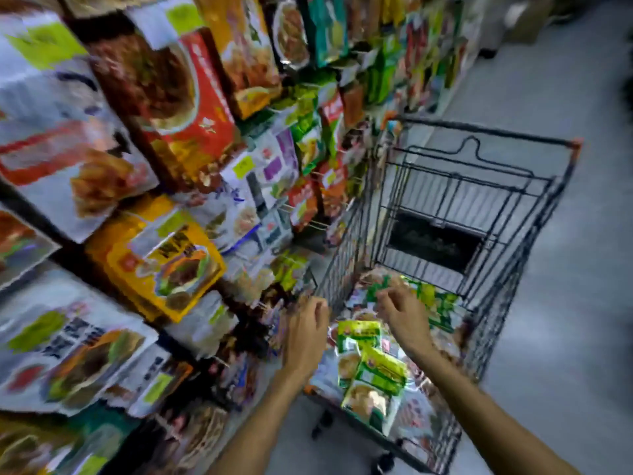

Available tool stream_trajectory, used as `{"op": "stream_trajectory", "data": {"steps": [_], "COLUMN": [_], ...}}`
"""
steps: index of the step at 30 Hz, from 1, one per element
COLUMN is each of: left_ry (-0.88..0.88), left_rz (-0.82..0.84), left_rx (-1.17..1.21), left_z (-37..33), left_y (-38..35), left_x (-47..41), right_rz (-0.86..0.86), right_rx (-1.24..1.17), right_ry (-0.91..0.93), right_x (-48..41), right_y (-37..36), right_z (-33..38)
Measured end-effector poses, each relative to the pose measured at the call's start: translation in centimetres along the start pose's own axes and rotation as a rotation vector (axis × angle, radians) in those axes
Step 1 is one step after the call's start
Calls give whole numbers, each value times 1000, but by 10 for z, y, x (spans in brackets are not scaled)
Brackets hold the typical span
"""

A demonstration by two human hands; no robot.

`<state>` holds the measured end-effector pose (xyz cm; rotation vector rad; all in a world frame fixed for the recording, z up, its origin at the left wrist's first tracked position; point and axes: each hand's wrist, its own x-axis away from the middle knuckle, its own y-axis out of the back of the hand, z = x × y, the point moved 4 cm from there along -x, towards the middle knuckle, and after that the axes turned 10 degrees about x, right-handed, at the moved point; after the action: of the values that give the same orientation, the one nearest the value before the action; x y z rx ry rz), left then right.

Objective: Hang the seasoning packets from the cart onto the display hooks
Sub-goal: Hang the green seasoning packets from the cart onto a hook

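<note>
A black wire cart (534, 214) stands in the aisle on the right, with several green and white seasoning packets (373, 375) lying in its basket. My right hand (404, 313) hovers over the packets inside the cart, fingers apart and curled, holding nothing that I can make out. Just left of the cart's wire side, my left hand (306, 332) is also empty with loosely bent fingers. Rows of hanging packets (185, 262) on display hooks (320, 224) fill the left. The whole frame is motion-blurred.
The shelving with hanging packets runs along the whole left side and recedes toward the top. Grey floor (565, 337) lies to the right of the cart. Boxes (527, 18) sit at the far top right.
</note>
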<state>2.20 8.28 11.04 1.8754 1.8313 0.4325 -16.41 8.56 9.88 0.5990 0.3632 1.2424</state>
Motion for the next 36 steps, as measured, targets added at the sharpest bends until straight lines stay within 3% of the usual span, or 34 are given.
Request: {"op": "stream_trajectory", "data": {"steps": [4, 8, 15, 22, 27, 31, 36], "left_ry": [44, 65, 300, 594, 796, 925, 932], "left_rz": [198, 386, 593, 465, 304, 269, 250], "left_rx": [8, -130, -161, -290, -151, -89, 1], "left_z": [33, 83, 184, 233, 246, 258, 268], "left_y": [-64, -115, -187, -217, -224, -226, -223], "left_x": [-18, -37, -39, -28, -30, -34, -36], "right_rz": [-37, -72, -58, 196, 167, 117, 83], "right_rx": [42, 95, 152, 53, -23, -2, -24], "right_ry": [-239, -445, -672, -917, -1051, -1089, -1078], "right_x": [-8, -10, 18, 60, 66, 65, 60], "right_y": [-5, -22, -89, -156, -172, -173, -170], "right_z": [-88, -160, -254, -296, -298, -301, -297]}}
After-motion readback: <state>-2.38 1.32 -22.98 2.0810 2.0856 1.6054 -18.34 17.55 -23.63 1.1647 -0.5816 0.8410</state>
